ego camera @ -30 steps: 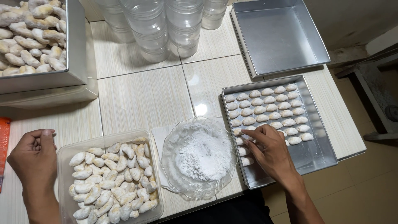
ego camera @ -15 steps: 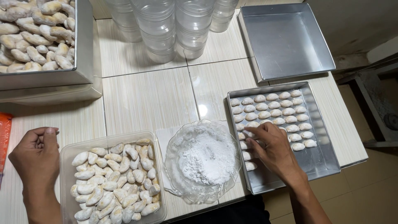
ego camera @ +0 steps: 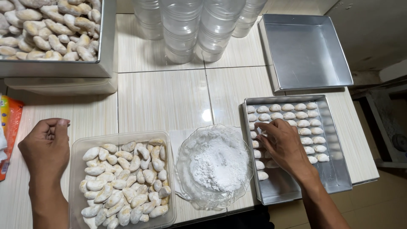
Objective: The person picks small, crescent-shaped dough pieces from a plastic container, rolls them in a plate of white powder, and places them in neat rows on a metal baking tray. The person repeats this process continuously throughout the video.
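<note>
My right hand (ego camera: pixel 285 146) lies palm down inside a metal baking tray (ego camera: pixel 335 169), fingertips on the rows of small white sugared cookies (ego camera: pixel 296 115) that fill its far half. I cannot tell whether a cookie is under the fingers. My left hand (ego camera: pixel 45 148) rests on the tiled counter with fingers curled loosely, holding nothing visible, just left of a clear plastic tub (ego camera: pixel 76 148) full of pale crescent cookies (ego camera: pixel 125 182). Between tub and tray sits a glass bowl of white powdered sugar (ego camera: pixel 216 163).
An empty metal pan (ego camera: pixel 305 51) stands at the back right. Several clear plastic jars (ego camera: pixel 186 25) line the back. A large metal tray heaped with cookies (ego camera: pixel 51 29) sits at the back left. An orange packet (ego camera: pixel 8 127) lies at the left edge.
My right hand has shifted slightly up the tray toward the cookie rows. The left hand has stayed beside the tub.
</note>
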